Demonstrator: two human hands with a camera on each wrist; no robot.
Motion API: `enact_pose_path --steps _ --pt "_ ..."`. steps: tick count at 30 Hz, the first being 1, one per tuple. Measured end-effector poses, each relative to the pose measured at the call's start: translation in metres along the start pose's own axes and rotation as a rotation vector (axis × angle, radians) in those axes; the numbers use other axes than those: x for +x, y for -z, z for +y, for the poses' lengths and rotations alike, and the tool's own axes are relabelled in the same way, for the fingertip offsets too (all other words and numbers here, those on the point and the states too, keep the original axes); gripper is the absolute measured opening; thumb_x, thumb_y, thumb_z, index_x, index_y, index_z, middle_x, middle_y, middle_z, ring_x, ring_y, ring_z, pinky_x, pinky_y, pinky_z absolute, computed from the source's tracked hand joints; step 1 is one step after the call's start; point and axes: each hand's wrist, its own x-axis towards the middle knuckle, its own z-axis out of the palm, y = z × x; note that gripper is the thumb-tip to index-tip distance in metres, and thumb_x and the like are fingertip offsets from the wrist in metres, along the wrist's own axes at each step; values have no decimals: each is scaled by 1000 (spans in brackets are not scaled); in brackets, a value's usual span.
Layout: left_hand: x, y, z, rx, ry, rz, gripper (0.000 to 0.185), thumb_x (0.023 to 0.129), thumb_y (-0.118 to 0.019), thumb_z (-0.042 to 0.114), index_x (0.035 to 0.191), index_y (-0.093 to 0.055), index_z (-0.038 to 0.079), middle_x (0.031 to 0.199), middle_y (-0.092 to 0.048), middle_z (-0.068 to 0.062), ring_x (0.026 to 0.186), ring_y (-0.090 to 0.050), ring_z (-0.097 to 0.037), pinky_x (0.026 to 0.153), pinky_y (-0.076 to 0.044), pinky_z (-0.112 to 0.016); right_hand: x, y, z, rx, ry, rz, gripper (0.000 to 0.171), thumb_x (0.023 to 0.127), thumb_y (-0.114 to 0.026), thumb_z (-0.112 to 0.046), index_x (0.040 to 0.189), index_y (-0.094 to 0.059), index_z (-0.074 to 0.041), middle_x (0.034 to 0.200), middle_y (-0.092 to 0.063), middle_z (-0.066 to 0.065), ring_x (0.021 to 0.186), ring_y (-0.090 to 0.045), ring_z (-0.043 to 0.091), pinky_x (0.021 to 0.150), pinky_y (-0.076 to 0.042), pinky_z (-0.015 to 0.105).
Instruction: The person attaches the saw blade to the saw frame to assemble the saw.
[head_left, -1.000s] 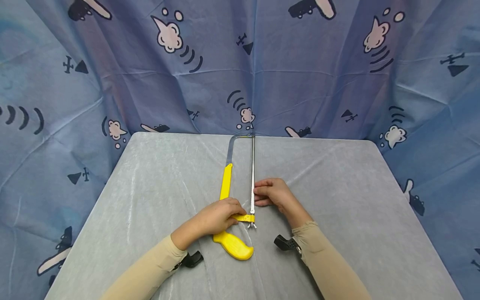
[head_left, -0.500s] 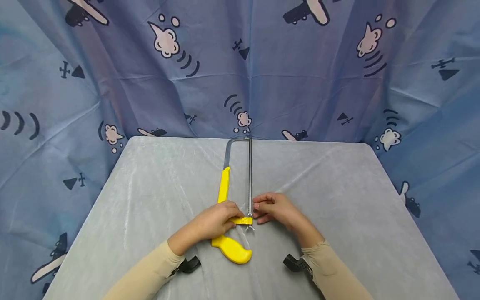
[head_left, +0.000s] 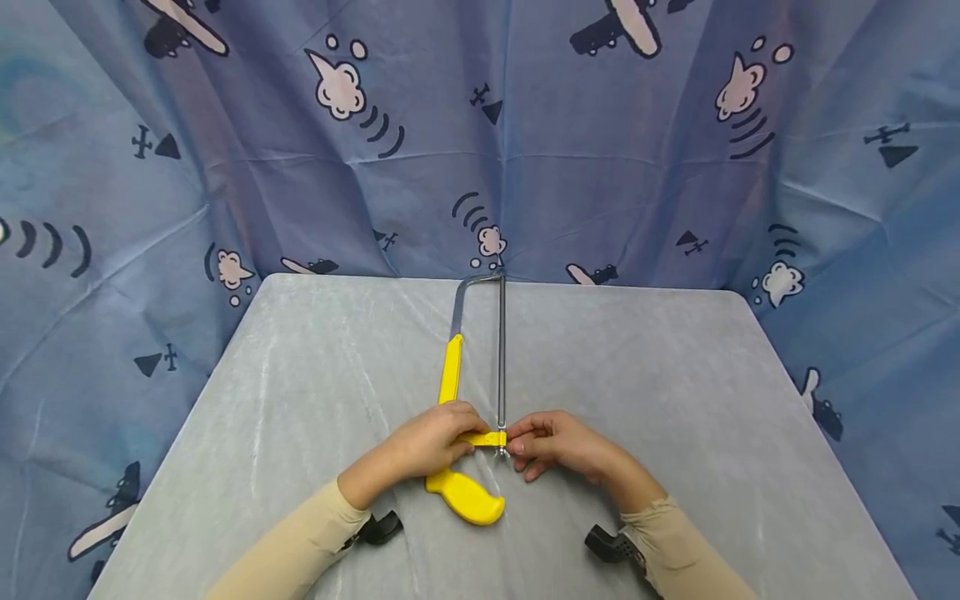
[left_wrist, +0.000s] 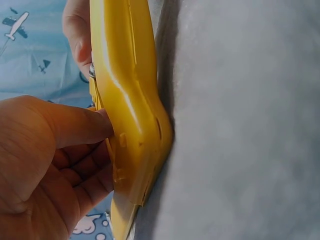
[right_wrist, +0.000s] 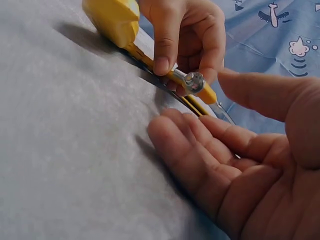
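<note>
The yellow hacksaw lies flat between both hands, left hand pinching its frame, while the right hand, loosely spread, has slid down to the blade's near-end screw

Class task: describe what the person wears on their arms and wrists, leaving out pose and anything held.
Both arms wear close-fitting beige long sleeves, the left sleeve and right sleeve reaching the wrists. A small black device sits at each wrist. The left hand and right hand are bare, without gloves.

Grey table before blue patterned curtain
</note>
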Motion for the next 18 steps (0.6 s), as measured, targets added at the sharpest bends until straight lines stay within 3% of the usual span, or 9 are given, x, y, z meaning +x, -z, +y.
enact_pose_path --steps 10,18 --pt "0 0 1 -12 -6 8 28 91 -73 4 119 -73 11 110 -69 2 105 -63 -13 97 -52 -28 1 1 8 45 -5 -82 40 97 -72 -16 126 -61 9 106 -73 19 87 -72 24 78 -63 42" --pt "0 1 0 -14 -14 17 28 91 -73 4 118 -73 11 110 -69 2 104 -63 -12 97 -52 -28 2 -3 10 140 -10 -161 35 103 -61 -14 124 -57 14 104 -68 12 81 -68 19 73 -63 38"
